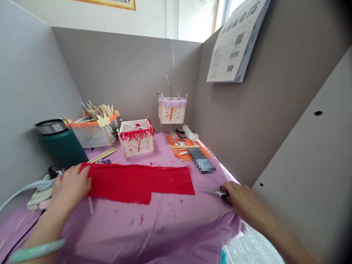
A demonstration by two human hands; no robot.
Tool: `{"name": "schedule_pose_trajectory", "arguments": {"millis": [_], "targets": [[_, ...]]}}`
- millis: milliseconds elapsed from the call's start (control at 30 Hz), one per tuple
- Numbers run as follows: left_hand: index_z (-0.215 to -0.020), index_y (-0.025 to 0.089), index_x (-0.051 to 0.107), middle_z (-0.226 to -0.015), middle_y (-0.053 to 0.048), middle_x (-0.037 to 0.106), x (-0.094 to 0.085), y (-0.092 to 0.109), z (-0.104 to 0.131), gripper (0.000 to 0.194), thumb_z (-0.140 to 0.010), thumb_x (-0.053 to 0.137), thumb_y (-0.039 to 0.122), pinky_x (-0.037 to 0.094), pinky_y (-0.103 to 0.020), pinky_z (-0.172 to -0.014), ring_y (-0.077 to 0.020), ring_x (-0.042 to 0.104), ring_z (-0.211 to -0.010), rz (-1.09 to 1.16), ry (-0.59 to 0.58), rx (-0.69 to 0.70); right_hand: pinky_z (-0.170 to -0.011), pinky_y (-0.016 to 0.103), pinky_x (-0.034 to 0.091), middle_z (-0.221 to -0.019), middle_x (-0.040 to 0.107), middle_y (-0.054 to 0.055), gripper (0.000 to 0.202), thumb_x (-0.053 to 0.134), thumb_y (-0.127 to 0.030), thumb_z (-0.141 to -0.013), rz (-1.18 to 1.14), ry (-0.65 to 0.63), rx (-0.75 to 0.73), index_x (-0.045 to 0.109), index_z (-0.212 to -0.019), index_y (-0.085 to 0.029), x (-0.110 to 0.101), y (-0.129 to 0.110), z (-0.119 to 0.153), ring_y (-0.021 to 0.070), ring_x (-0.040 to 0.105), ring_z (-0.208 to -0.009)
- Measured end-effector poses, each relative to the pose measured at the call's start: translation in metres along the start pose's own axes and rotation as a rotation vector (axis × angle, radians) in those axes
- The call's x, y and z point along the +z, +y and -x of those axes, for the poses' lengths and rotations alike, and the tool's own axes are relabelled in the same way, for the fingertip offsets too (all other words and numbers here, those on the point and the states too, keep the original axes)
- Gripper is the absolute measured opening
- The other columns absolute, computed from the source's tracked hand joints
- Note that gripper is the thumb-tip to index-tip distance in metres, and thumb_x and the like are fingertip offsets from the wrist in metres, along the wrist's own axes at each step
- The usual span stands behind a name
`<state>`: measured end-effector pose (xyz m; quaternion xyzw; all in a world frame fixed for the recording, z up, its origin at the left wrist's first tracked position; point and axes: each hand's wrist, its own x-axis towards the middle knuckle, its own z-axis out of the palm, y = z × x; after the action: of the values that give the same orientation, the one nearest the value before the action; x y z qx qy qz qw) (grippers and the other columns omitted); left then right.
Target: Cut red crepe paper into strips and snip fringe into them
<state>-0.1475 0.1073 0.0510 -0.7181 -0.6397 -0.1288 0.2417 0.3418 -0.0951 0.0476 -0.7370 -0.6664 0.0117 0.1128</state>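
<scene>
A long strip of red cloth [126, 181] lies across the purple-covered table, with a step cut out of its lower right edge. My left hand [72, 182] grips the cloth's left end, its fingers bent over it. At the right side of the table, my right hand [236, 194] is closed round the black handles of a pair of scissors [213, 190]. The blades point left toward the cloth's right end and do not touch it. A small red scrap [141, 220] lies in front of the strip.
Behind the cloth are a red-fringed paper lantern [139, 145], a teal bottle [62, 146] and a box of wooden sticks [92, 132]. Another lantern [172, 112] hangs at the back. A blurred-out phone [202, 160] lies right. Cables [22, 187] run along the left. Grey partitions [123, 69] surround the table.
</scene>
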Motion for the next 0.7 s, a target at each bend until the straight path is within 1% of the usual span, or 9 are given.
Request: {"name": "schedule_pose_trajectory", "arguments": {"millis": [100,167,233,300,400,467,533,633,700], "targets": [[-0.118,0.009,0.051,-0.125,-0.015,0.053,-0.015,-0.023,0.0,0.048,-0.089,0.028,0.038,0.043,-0.048,-0.085,-0.0321,0.049,-0.112,-0.137,-0.135,-0.171,-0.075,0.036,0.044,-0.102,0.063,0.008,0.019,0.045,-0.029,-0.083,-0.389,0.062,0.094,0.056,-0.097,-0.023,0.0,-0.007,0.009,0.0239,0.059,-0.089],[-0.119,0.007,0.049,-0.119,-0.016,0.055,-0.026,-0.03,0.0,0.055,-0.09,0.022,0.045,0.046,-0.047,-0.078,-0.035,0.052,-0.106,-0.123,-0.236,-0.249,-0.08,0.035,0.046,-0.105,0.061,0.009,0.027,0.05,-0.036,-0.082,-0.813,-0.002,0.125,0.053,-0.105,-0.023,0.005,-0.022,0.017,0.0231,0.058,-0.096],[-0.118,0.006,0.05,-0.112,-0.015,0.057,-0.034,-0.033,-0.001,0.06,-0.09,0.018,0.049,0.045,-0.048,-0.078,-0.0356,0.054,-0.104,-0.1,-0.303,-0.297,-0.076,0.032,0.047,-0.101,0.063,0.008,0.034,0.053,-0.041,-0.082,-1.218,-0.182,0.186,0.051,-0.111,-0.023,0.015,-0.046,0.027,0.0203,0.06,-0.089],[-0.118,0.005,0.049,-0.109,-0.015,0.058,-0.038,-0.034,-0.003,0.061,-0.09,0.019,0.049,0.044,-0.05,-0.08,-0.0356,0.053,-0.105,-0.089,-0.324,-0.324,-0.062,0.026,0.046,-0.093,0.063,0.007,0.034,0.056,-0.045,-0.081,-1.548,-0.34,0.268,0.054,-0.106,-0.023,0.029,-0.072,0.038,0.0163,0.059,-0.077],[-0.119,0.005,0.051,-0.111,-0.018,0.058,-0.036,-0.024,-0.003,0.056,-0.088,0.028,0.046,0.044,-0.051,-0.082,-0.0359,0.053,-0.106,-0.052,-0.267,-0.308,-0.053,0.019,0.039,-0.083,0.062,0.004,0.034,0.066,-0.049,-0.074,-1.965,-0.59,0.395,0.058,-0.09,-0.021,0.05,-0.107,0.054,0.0101,0.054,-0.062],[-0.118,0.006,0.053,-0.111,-0.018,0.06,-0.034,-0.005,0.005,0.05,-0.087,0.035,0.041,0.044,-0.047,-0.086,-0.0328,0.054,-0.105,0.081,-0.172,-0.175,-0.051,0.017,0.036,-0.076,0.061,0.002,0.036,0.069,-0.05,-0.071,-2.114,-0.722,0.471,0.058,-0.083,-0.019,0.062,-0.124,0.059,0.0062,0.05,-0.055],[-0.115,0.009,0.056,-0.113,-0.015,0.061,-0.033,0.022,0.019,0.043,-0.085,0.041,0.037,0.04,-0.041,-0.095,-0.027,0.053,-0.109,0.305,-0.084,0.018,-0.05,0.017,0.033,-0.074,0.062,0.003,0.039,0.066,-0.055,-0.072,-2.17,-0.787,0.478,0.058,-0.084,-0.018,0.069,-0.136,0.058,0.0059,0.05,-0.054],[-0.117,0.021,0.057,-0.117,-0.009,0.06,-0.033,0.065,0.045,0.039,-0.083,0.049,0.037,0.042,-0.036,-0.093,-0.0219,0.053,-0.108,0.577,-0.193,0.406,-0.049,0.018,0.031,-0.077,0.062,0.005,0.049,0.064,-0.061,-0.07,-2.107,-0.721,0.311,0.059,-0.09,-0.017,0.073,-0.143,0.051,0.0088,0.054,-0.057],[-0.115,0.023,0.06,-0.115,-0.008,0.06,-0.032,0.086,0.058,0.035,-0.082,0.052,0.032,0.042,-0.037,-0.092,-0.022,0.054,-0.105,0.637,-0.231,0.528,-0.048,0.019,0.029,-0.079,0.062,0.007,0.054,0.063,-0.063,-0.069,-2.015,-0.61,0.179,0.06,-0.095,-0.015,0.07,-0.14,0.046,0.0108,0.055,-0.058]]}}
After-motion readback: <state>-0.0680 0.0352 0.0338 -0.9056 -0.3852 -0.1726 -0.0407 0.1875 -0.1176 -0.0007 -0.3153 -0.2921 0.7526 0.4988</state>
